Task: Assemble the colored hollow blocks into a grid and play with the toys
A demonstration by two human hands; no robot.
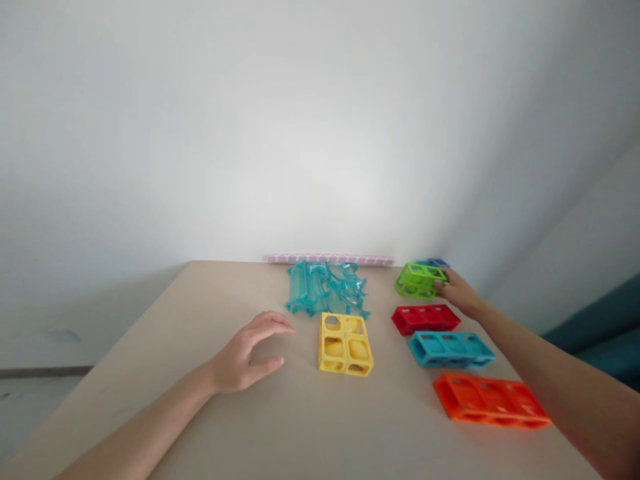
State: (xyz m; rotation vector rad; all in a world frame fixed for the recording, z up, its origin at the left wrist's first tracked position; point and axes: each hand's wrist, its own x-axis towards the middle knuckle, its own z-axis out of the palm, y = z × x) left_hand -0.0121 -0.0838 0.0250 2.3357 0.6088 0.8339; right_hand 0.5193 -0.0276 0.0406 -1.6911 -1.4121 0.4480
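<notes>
Left hand (245,357): grip wide, empty, over tabletop (250,437). Teal pieces (315,288) lie loose, seemingly left to do; yellow block (345,335) already a two-by-two. Green block (421,279), far right, in right hand's (456,291) closed grip, long axis roughly left-right. Red (426,321), blue (451,350), orange rows (493,399) look done, nearer.

A white wall (320,120) rose behind the far edge of the beige desk (260,440), brightest above that edge's middle and greyer toward the sides. Beyond the left edge, a dark baseboard (45,372) bordered a light floor (30,407); past the right edge showed dark teal fabric (600,323).
</notes>
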